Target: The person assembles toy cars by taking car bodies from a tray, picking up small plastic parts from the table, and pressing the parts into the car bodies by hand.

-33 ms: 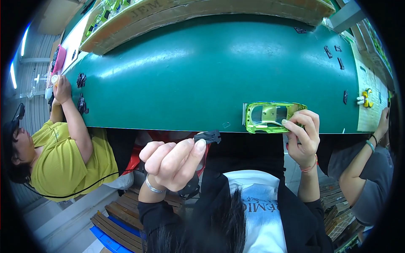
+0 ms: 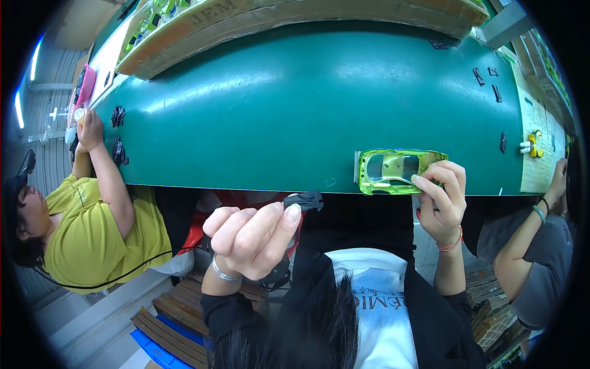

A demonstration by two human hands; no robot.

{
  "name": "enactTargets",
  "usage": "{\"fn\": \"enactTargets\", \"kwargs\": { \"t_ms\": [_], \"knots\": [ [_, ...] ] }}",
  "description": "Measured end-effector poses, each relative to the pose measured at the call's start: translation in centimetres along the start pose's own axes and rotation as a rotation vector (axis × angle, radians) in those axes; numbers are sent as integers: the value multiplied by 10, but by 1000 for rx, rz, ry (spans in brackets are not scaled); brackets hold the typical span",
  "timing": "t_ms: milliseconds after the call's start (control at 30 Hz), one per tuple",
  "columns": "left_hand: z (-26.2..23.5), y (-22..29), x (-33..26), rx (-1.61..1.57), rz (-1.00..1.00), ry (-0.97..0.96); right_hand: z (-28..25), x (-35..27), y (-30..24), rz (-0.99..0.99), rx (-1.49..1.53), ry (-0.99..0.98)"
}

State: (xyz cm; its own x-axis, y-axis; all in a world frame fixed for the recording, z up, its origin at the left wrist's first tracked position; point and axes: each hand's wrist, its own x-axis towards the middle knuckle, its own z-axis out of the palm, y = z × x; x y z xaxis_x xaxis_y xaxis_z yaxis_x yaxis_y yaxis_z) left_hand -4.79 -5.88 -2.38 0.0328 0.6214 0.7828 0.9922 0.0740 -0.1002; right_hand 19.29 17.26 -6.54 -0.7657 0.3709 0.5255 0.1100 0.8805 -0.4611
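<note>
My left hand (image 2: pixel 255 237) is closed in a pinch, thumb against fingers, on a small black plastic part (image 2: pixel 305 200). That part sticks out to the right, just off the table's near edge, with its other end hidden by my fingers. Over the near edge of the green table, my right hand (image 2: pixel 444 194) grips a translucent lime-green toy car body (image 2: pixel 376 188) by its right end. The shell lies on its side with its window openings showing. A gap separates the black part from the car body.
A long cardboard box (image 2: pixel 295 24) spans the far side of the green table (image 2: pixel 264 123). Small black parts (image 2: pixel 479 76) lie at the right, more (image 2: pixel 118 117) at the left. A yellow toy piece (image 2: pixel 536 143) rests on paper. Co-workers sit on both sides, one in a yellow shirt (image 2: pixel 98 230).
</note>
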Motion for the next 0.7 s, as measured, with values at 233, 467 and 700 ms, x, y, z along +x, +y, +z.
{"fn": "enactTargets", "kwargs": {
  "t_ms": [233,467,700],
  "knots": [
    [-1,2,1,2,-13,21,1,-1,1,-7,0,-7],
    [2,-7,-11,131,-152,-146,0,-2,0,1,14,-5],
    [14,-16,-29,190,-237,-121,1,-2,-1,4,11,4]
  ]
}}
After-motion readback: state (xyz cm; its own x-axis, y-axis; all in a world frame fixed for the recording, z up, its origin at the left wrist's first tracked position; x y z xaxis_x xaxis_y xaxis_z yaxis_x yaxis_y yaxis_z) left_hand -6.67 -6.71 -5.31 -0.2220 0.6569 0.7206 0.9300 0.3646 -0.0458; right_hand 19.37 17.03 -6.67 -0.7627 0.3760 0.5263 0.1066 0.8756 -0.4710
